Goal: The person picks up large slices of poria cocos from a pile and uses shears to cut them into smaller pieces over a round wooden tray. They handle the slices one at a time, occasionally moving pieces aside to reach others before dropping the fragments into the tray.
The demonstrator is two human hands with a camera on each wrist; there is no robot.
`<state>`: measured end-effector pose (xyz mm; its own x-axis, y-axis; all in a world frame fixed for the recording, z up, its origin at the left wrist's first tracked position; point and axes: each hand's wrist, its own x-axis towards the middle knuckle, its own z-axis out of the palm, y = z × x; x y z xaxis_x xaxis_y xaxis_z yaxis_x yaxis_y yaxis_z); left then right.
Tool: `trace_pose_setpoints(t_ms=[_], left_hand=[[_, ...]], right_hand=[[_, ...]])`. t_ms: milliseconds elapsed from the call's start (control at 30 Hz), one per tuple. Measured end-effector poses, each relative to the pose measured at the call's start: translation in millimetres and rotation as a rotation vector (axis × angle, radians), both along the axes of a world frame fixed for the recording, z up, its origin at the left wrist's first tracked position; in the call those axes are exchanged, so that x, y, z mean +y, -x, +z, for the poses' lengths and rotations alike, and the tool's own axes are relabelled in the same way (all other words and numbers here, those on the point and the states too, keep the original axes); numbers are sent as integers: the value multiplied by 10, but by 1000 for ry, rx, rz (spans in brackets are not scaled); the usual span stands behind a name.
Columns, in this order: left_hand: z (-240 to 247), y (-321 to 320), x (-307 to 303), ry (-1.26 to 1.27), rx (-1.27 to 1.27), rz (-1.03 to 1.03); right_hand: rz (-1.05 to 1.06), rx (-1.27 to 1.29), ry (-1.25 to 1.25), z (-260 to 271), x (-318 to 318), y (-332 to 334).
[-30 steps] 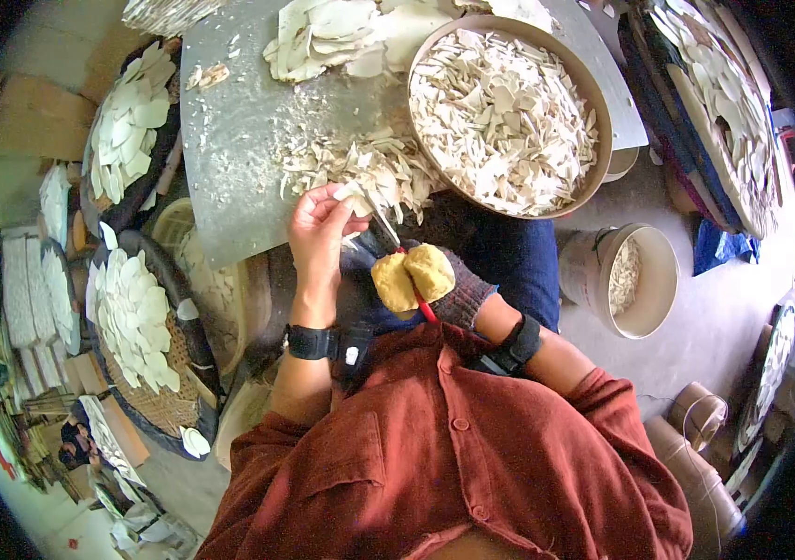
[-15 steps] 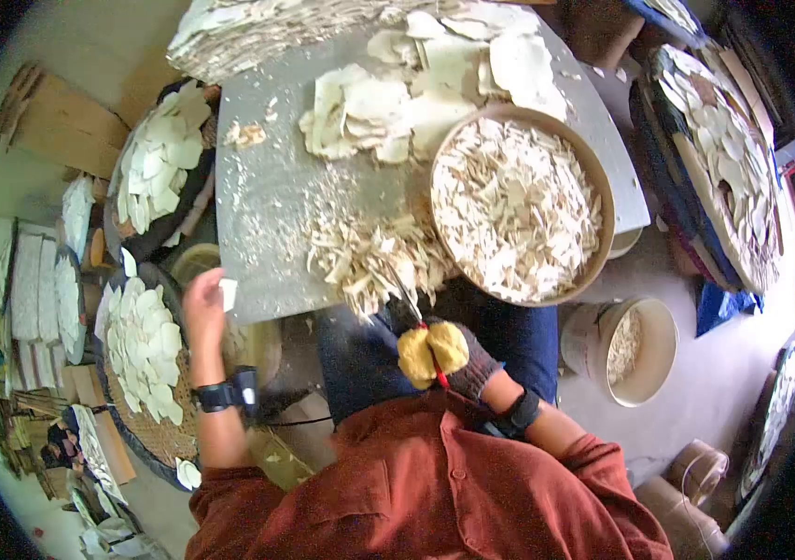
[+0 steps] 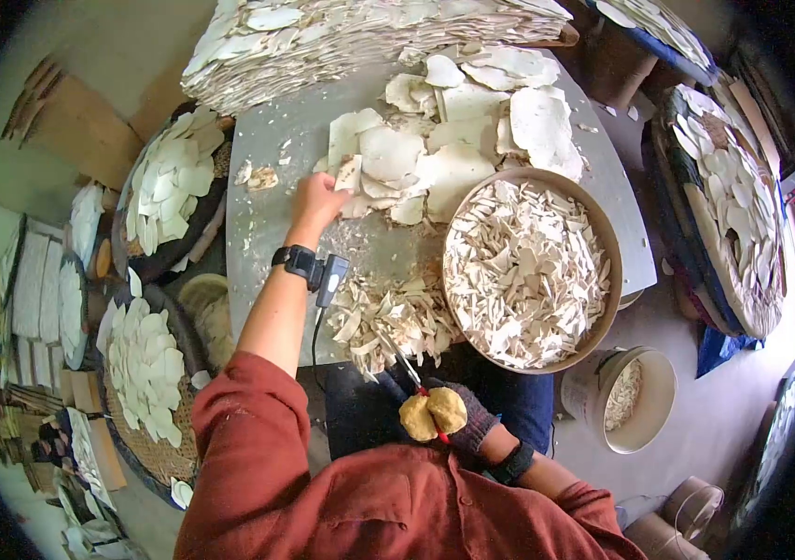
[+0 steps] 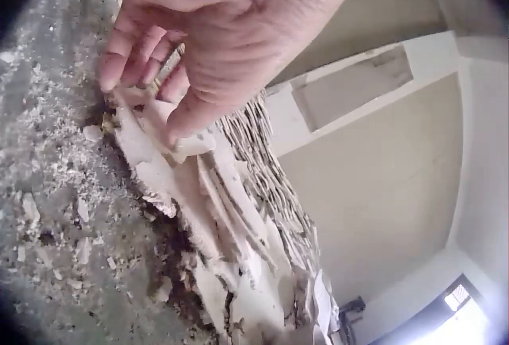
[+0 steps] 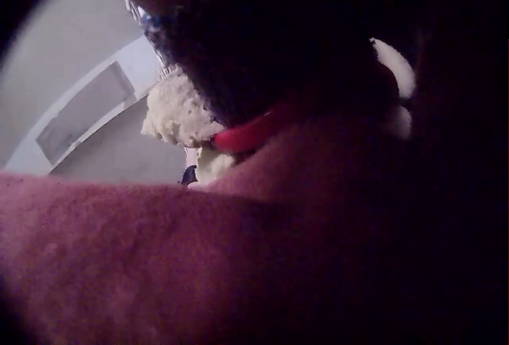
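Note:
My bare left hand (image 3: 316,203) reaches over the grey metal table, at the near left edge of a heap of flat, off-white dried slices (image 3: 390,154). Its thumb and fingers pinch a pale slice with brown marks (image 3: 349,175); the left wrist view shows the hand (image 4: 215,51) at the heap's ragged edge. Low by my lap, my gloved right hand (image 3: 475,417) grips scissors (image 3: 405,364) with red handles padded in yellow foam (image 3: 449,411). Their blades point at a pile of cut strips (image 3: 388,317). In the dark right wrist view, a red handle (image 5: 254,132) shows.
A round tray (image 3: 614,308) full of cut pieces stands on the table's right. Behind the heap rises a tall stack of slices (image 3: 341,56). Baskets of slices (image 3: 150,364) stand at the left, another (image 3: 733,205) at the right. A white bucket (image 3: 663,401) sits on the floor.
My left hand went from beside the scissors, with a white piece, out left past the table edge, then forward to the heap. The right hand keeps holding the scissors. The head view has tilted up.

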<state>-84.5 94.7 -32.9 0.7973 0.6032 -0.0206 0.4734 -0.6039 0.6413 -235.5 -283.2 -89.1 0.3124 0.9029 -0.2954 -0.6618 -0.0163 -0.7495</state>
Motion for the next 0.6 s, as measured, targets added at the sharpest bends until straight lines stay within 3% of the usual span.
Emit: trace_pose_setpoints(t_ms=[67, 167, 200, 333, 367, 400, 467, 533, 567, 600], left_hand=[[-189, 21, 91, 92, -223, 32], [320, 402, -315, 435, -300, 32], [423, 558, -465, 568, -335, 42], [510, 1232, -1106, 741, -353, -36], [489, 1373, -1257, 789, -345, -46], [455, 1501, -1396, 835, -342, -57], [310, 1675, -1624, 815, -351, -102], [190, 1802, -1777, 888, -393, -21], [181, 1845, -1795, 907, -391, 6], [173, 1864, -1799, 925, -392, 29]], right_hand=[[6, -235, 32, 125, -2, -50], [-56, 466, -115, -210, 38, 82], [-1, -66, -51, -193, 31, 76], [-121, 319, -485, -285, 262, 115], [-139, 353, -437, 1, 285, 57], [-156, 172, -290, -116, 247, 54], [-164, 524, -541, -69, 354, 31], [-136, 641, -597, 0, 369, 45], [-107, 515, -557, 90, 348, 16], [-86, 631, -572, 67, 359, 29]])
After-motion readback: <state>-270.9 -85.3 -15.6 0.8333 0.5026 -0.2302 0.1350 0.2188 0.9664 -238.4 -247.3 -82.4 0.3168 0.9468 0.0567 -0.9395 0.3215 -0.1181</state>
